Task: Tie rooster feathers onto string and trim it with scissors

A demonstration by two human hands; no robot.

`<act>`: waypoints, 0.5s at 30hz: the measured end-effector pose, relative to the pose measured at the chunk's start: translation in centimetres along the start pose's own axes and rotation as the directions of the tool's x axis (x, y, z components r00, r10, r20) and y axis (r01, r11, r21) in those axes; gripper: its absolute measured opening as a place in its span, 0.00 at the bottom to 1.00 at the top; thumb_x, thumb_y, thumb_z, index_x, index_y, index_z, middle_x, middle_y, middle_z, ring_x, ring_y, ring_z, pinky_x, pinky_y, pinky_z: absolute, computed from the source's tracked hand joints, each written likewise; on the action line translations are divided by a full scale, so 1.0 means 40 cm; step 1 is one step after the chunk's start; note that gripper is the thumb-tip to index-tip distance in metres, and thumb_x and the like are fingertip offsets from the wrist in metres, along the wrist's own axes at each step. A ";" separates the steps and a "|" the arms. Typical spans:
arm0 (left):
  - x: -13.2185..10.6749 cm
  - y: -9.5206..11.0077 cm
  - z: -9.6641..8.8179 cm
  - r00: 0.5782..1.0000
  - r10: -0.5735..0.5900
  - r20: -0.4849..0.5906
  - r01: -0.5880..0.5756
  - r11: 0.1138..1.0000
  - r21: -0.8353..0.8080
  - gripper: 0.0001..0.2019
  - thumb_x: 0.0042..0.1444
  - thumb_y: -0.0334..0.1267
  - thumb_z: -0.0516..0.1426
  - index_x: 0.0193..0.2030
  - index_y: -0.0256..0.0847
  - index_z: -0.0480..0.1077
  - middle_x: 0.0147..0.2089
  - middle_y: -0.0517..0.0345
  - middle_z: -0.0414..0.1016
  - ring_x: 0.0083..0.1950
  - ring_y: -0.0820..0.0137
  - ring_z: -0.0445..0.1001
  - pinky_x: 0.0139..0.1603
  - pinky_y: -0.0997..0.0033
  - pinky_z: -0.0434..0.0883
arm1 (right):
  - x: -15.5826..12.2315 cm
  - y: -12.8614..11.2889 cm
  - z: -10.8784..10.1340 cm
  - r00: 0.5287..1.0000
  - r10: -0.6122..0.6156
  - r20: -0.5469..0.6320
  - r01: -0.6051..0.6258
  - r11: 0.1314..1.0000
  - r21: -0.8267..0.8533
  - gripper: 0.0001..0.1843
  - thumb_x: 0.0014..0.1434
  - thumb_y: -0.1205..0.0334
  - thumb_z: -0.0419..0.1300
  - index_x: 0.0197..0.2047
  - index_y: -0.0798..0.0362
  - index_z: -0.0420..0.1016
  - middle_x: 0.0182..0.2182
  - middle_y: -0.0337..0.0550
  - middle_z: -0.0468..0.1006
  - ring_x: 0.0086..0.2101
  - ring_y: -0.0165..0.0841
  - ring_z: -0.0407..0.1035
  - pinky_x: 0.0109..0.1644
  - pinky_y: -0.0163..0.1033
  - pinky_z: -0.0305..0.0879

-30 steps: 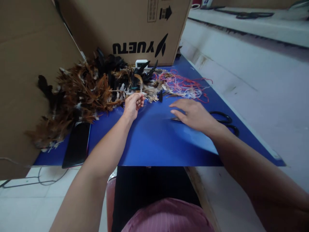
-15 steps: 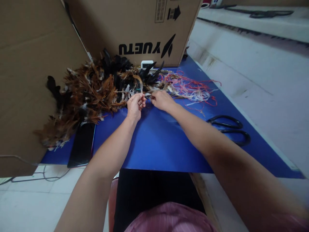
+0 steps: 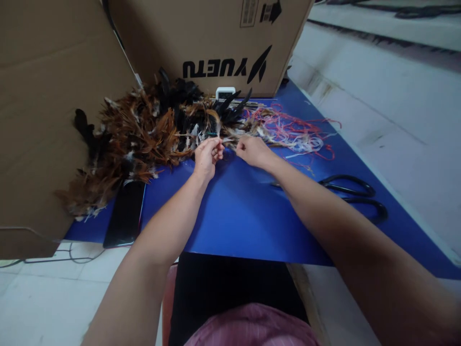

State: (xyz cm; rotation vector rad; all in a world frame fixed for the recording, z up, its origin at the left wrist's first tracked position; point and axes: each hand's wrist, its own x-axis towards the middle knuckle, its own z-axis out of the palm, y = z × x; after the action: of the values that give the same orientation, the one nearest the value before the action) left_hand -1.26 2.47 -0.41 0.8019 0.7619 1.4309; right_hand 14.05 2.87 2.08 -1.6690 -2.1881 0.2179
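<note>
My left hand [image 3: 207, 156] is closed in a pinch on the pale base of a feather [image 3: 215, 118], whose brown curved tip points up. Just right of it, my right hand [image 3: 254, 151] has its fingers curled together; whatever they may hold is too small to make out. A narrow gap separates the two hands. Behind and to the left spreads a large heap of brown and black feathers [image 3: 144, 129]. To the right, red and white plastic strings [image 3: 291, 127] lie tangled at the end of a feathered bundle.
Black-handled scissors [image 3: 351, 185] lie on the blue table [image 3: 245, 211], partly under my right forearm. A dark phone [image 3: 124, 214] rests near the left front edge. Cardboard boxes [image 3: 216, 29] rise behind and at left, with a small white display device [image 3: 225, 91] before them.
My right hand has drawn slightly to the right, widening the gap to my left hand. The left hand keeps its pinch on the feather. The whole view has shifted a little.
</note>
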 end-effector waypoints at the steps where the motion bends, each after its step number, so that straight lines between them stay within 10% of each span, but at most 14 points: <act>1: -0.001 0.000 0.000 1.000 -0.001 0.001 0.001 1.000 0.004 0.04 0.52 0.34 0.59 0.28 0.36 0.70 0.21 0.64 0.69 0.19 0.81 0.65 0.21 0.81 0.60 | -0.012 0.008 -0.009 1.000 0.007 -0.014 -0.006 0.998 0.070 0.08 0.54 0.73 0.58 0.27 0.54 0.74 0.26 0.43 0.78 0.31 0.33 0.72 0.38 0.36 0.65; 8: -0.011 -0.004 0.006 0.999 -0.016 0.035 0.015 0.999 0.045 0.04 0.52 0.34 0.58 0.28 0.37 0.70 0.21 0.64 0.69 0.19 0.81 0.64 0.21 0.80 0.61 | -0.108 0.021 -0.069 0.957 0.272 0.100 -0.262 0.664 0.700 0.08 0.49 0.76 0.64 0.29 0.54 0.72 0.18 0.37 0.74 0.22 0.29 0.69 0.25 0.33 0.61; 15: -0.025 -0.014 0.014 0.995 -0.030 0.090 0.019 0.994 0.112 0.04 0.51 0.34 0.59 0.29 0.36 0.72 0.22 0.63 0.70 0.20 0.81 0.64 0.21 0.80 0.61 | -0.198 0.033 -0.089 0.918 0.330 0.222 -0.329 0.317 0.889 0.17 0.41 0.71 0.73 0.37 0.55 0.76 0.21 0.38 0.76 0.21 0.27 0.70 0.23 0.32 0.64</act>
State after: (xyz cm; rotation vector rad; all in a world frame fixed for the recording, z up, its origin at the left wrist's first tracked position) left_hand -0.50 1.46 -0.59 0.9345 0.7832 1.3294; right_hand 18.38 -4.68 3.26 -1.3171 -1.1518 1.2964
